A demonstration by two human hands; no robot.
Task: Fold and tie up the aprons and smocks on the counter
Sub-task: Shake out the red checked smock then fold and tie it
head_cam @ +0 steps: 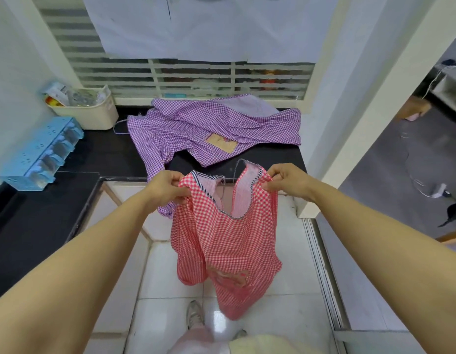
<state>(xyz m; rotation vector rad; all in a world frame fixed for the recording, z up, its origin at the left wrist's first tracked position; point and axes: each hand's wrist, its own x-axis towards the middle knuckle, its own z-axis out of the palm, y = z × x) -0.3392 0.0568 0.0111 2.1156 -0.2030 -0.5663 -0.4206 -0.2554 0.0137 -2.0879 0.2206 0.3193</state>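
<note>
Red-and-white gingham, navy-striped neck trim: the red smock [226, 241] hangs limp in mid-air at six o'clock of the black counter [106, 149], my left hand [165, 187] and right hand [288, 181] pinching its shoulders; the purple smock [209, 129] sprawls at twelve.

No readable text, patch [221, 143] on purple smock [180, 123] too blurred

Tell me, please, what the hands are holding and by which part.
Both hands hold the red checked smock by its shoulders: the left hand pinches one side of the neckline, the right hand the other. It hangs free.
</note>
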